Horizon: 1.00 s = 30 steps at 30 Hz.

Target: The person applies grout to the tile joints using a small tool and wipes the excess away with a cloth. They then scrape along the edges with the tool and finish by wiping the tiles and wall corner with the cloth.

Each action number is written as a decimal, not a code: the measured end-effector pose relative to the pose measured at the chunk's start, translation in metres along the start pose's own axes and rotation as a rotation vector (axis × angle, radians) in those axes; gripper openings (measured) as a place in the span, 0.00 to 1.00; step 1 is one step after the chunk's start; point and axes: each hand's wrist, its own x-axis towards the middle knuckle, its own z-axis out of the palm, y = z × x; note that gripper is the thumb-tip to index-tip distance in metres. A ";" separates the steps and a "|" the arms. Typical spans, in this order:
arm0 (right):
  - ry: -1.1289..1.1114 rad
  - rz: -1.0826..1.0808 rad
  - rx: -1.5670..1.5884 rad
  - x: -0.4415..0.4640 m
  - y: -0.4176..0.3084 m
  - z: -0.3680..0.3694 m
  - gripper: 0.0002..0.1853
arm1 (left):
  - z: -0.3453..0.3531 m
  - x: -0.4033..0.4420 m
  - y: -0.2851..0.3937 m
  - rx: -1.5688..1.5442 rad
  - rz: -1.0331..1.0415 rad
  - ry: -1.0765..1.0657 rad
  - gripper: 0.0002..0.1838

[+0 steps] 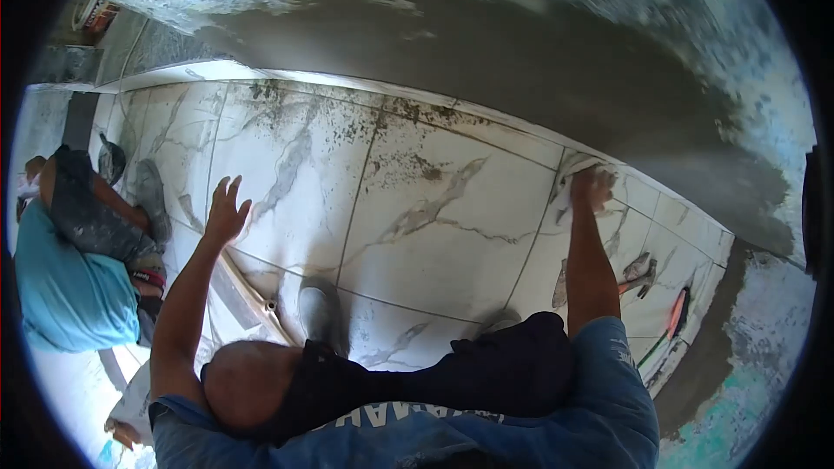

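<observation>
My right hand (pixel 592 188) presses a pale, crumpled cloth (pixel 573 167) against the low tiled skirting where the wall meets the floor. The fingers close over the cloth and are partly hidden. My left hand (pixel 228 213) is held out over the floor with its fingers apart and holds nothing. Beneath both hands lie white marble-patterned floor tiles (pixel 452 252). Dark crumbs of mortar (pixel 404 165) are scattered over the tiles near the wall's base.
Fresh grey mortar (pixel 521 61) covers the lower wall. Beside my right arm lie a hammer (pixel 641 276) and an orange-handled tool (pixel 678 313). A person in a teal shirt (pixel 78 287) crouches at the left. A long wooden strip (pixel 252 295) lies near my left foot.
</observation>
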 end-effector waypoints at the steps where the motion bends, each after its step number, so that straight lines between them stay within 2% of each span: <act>1: -0.004 0.076 0.077 -0.024 -0.024 -0.006 0.37 | 0.020 0.011 -0.014 -0.028 -0.003 0.125 0.35; 2: -0.038 0.046 0.073 -0.046 -0.041 -0.010 0.37 | 0.035 0.023 -0.026 -0.056 -0.005 0.249 0.35; 3: -0.072 0.016 0.064 -0.066 -0.056 -0.012 0.38 | 0.049 0.033 -0.026 -0.117 -0.021 0.244 0.35; 4: -0.087 0.045 0.193 -0.086 -0.073 -0.009 0.39 | 0.074 0.041 -0.030 -0.040 0.017 0.391 0.36; 6: -0.036 0.112 0.200 -0.127 -0.113 0.005 0.37 | 0.078 0.047 -0.002 0.024 -0.110 0.511 0.38; 8: -0.020 0.193 0.313 -0.165 -0.156 0.016 0.34 | 0.078 0.046 0.001 0.007 -0.120 0.525 0.38; 10: -0.116 0.181 0.353 -0.207 -0.191 0.021 0.35 | 0.071 0.045 0.001 -0.006 -0.083 0.573 0.37; 11: -0.119 0.158 0.274 -0.243 -0.224 0.004 0.36 | 0.072 0.046 0.000 -0.008 -0.075 0.590 0.36; 12: -0.159 0.138 0.358 -0.266 -0.244 0.006 0.37 | 0.071 0.046 -0.001 -0.019 -0.060 0.586 0.36; 13: -0.207 0.060 0.478 -0.290 -0.253 0.015 0.40 | 0.071 0.045 -0.001 -0.020 -0.074 0.585 0.36; 14: -0.121 -0.249 0.236 -0.291 -0.244 0.069 0.40 | 0.071 0.046 0.000 -0.020 -0.087 0.585 0.36; 15: -0.224 -0.056 0.579 -0.327 -0.280 0.016 0.35 | 0.071 0.045 -0.003 -0.031 -0.075 0.581 0.36; 17: -0.366 -0.656 0.190 -0.332 -0.266 0.025 0.35 | 0.074 0.045 -0.003 -0.007 -0.099 0.550 0.36; 18: -0.355 -0.651 0.187 -0.332 -0.261 0.019 0.35 | 0.075 0.047 -0.001 -0.015 -0.090 0.553 0.36; 20: -0.381 -0.957 0.597 -0.337 -0.252 0.000 0.32 | 0.075 0.046 -0.005 -0.024 -0.067 0.587 0.36; 21: -0.207 -1.052 0.336 -0.325 -0.244 -0.012 0.27 | 0.075 0.046 -0.006 -0.017 -0.070 0.585 0.36; 22: -0.225 -0.950 0.165 -0.297 -0.202 0.011 0.25 | 0.075 0.045 -0.004 -0.016 -0.081 0.567 0.36; 23: -0.436 -0.608 0.652 -0.284 -0.191 -0.016 0.25 | 0.074 0.045 -0.004 -0.015 -0.098 0.552 0.36; 24: -0.222 -0.780 0.158 -0.264 -0.167 -0.043 0.26 | 0.072 0.044 -0.005 -0.002 -0.105 0.543 0.36; 25: -0.182 -0.575 0.502 -0.236 -0.142 -0.039 0.26 | 0.070 0.043 -0.003 -0.002 -0.099 0.544 0.36; 26: -0.157 -0.455 0.428 -0.220 -0.128 -0.058 0.28 | 0.070 0.045 -0.001 -0.005 -0.096 0.548 0.36; 28: -0.389 -0.341 0.604 -0.166 -0.056 -0.034 0.31 | 0.069 0.042 -0.001 -0.017 -0.101 0.527 0.36; 30: 0.059 -0.326 -0.078 -0.192 -0.053 -0.012 0.34 | 0.071 0.046 -0.001 -0.013 -0.079 0.559 0.36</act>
